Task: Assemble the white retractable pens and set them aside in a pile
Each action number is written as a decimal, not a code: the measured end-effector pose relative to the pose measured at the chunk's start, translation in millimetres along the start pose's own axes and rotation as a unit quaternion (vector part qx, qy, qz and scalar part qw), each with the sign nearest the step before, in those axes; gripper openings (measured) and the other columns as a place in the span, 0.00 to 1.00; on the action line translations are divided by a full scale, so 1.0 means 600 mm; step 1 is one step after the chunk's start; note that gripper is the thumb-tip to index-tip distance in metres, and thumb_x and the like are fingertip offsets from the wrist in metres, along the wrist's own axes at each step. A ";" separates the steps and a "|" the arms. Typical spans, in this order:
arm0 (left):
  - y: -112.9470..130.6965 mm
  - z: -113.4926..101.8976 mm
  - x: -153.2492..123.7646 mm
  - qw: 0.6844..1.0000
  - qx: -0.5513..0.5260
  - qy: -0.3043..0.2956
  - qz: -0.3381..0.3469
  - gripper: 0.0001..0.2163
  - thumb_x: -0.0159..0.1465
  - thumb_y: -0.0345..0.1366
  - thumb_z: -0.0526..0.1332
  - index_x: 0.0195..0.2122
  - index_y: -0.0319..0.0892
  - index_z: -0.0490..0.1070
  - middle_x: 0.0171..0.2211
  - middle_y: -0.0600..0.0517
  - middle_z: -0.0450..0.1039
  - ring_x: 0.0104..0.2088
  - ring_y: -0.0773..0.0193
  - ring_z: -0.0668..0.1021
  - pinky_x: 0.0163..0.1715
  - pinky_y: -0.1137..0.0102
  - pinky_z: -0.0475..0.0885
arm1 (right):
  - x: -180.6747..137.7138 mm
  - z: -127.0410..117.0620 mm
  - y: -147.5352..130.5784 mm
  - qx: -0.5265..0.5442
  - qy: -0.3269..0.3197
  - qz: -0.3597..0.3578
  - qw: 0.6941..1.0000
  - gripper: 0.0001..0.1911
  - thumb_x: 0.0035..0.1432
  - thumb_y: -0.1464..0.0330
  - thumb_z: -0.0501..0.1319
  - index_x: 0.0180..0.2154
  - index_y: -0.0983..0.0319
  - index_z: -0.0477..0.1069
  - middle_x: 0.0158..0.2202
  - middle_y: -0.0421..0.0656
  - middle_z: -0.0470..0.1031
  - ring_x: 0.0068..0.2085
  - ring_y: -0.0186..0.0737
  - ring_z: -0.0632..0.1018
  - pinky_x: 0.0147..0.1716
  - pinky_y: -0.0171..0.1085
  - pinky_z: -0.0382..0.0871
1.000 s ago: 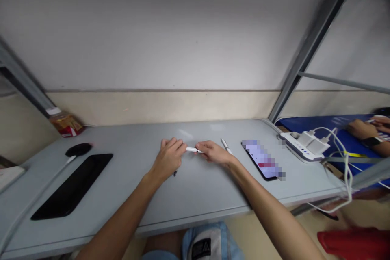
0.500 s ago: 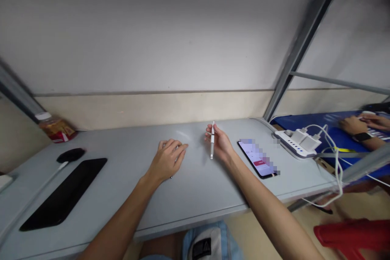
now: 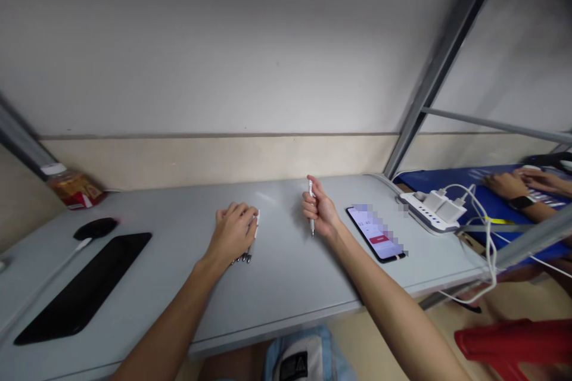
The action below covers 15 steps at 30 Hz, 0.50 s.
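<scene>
My right hand (image 3: 320, 208) is closed around a white pen (image 3: 312, 225) held upright above the grey table (image 3: 286, 286). The pen's metal tip points down, and my thumb rests at its top end. To the left, my left hand (image 3: 232, 229) lies palm down with fingers curled over several pens (image 3: 251, 250) on the tabletop. Their metal tips stick out below the palm, and a white barrel shows along the index finger. Most of each pen there is hidden by the hand.
Right of my right hand lies a lit phone (image 3: 375, 235), beside a power strip (image 3: 429, 211) with chargers and cables. At left are a black pad (image 3: 84, 289), a black mouse-like object (image 3: 95, 228) and a bottle (image 3: 74, 186). Another person's hands (image 3: 513, 184) are at a blue table.
My right fingers have wrapped round the pen, and my thumb has moved to its top. My left hand has shifted a little left, uncovering pen tips and a barrel.
</scene>
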<state>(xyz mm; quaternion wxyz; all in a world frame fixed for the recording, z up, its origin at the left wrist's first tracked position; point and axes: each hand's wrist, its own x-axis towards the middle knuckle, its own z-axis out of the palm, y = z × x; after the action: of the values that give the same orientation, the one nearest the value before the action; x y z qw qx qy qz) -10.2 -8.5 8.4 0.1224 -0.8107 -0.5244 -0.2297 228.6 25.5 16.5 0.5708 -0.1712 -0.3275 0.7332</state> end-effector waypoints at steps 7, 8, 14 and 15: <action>-0.005 0.007 -0.002 1.000 0.008 -0.019 -0.016 0.07 0.64 0.37 0.53 0.36 0.45 0.69 0.35 0.48 0.73 0.41 0.54 0.70 0.38 0.61 0.58 | 0.001 -0.001 0.001 -0.013 -0.001 0.006 1.000 0.14 0.59 0.62 0.61 0.46 0.51 0.60 0.21 0.30 0.47 0.17 0.27 0.45 0.15 0.28 0.36; -0.004 0.007 -0.003 1.000 0.005 -0.022 -0.018 0.06 0.63 0.37 0.53 0.36 0.45 0.69 0.35 0.48 0.73 0.40 0.54 0.70 0.37 0.61 0.58 | 0.001 0.000 0.001 -0.013 -0.002 0.007 1.000 0.13 0.59 0.62 0.60 0.44 0.51 0.60 0.20 0.30 0.47 0.17 0.27 0.45 0.15 0.28 0.35; 0.003 0.004 -0.002 0.998 -0.008 -0.028 -0.049 0.06 0.63 0.38 0.53 0.36 0.44 0.67 0.38 0.49 0.73 0.42 0.55 0.69 0.38 0.62 0.58 | 0.000 0.005 0.000 -0.015 0.016 0.008 1.000 0.11 0.58 0.62 0.61 0.39 0.54 0.59 0.19 0.30 0.47 0.17 0.26 0.44 0.14 0.29 0.33; 0.004 0.003 -0.002 0.998 -0.009 -0.029 -0.056 0.06 0.63 0.38 0.53 0.36 0.44 0.67 0.38 0.49 0.73 0.42 0.56 0.69 0.38 0.62 0.58 | 0.000 0.006 -0.002 -0.016 0.021 0.009 1.000 0.11 0.58 0.62 0.61 0.38 0.54 0.59 0.19 0.30 0.48 0.16 0.26 0.45 0.14 0.29 0.34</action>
<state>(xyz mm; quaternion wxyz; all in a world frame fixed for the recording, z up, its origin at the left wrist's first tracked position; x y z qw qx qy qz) -8.1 -9.6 6.6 0.0871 -0.7877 -0.5700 -0.2169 227.0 24.7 19.8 0.5681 -0.1986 -0.3258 0.7291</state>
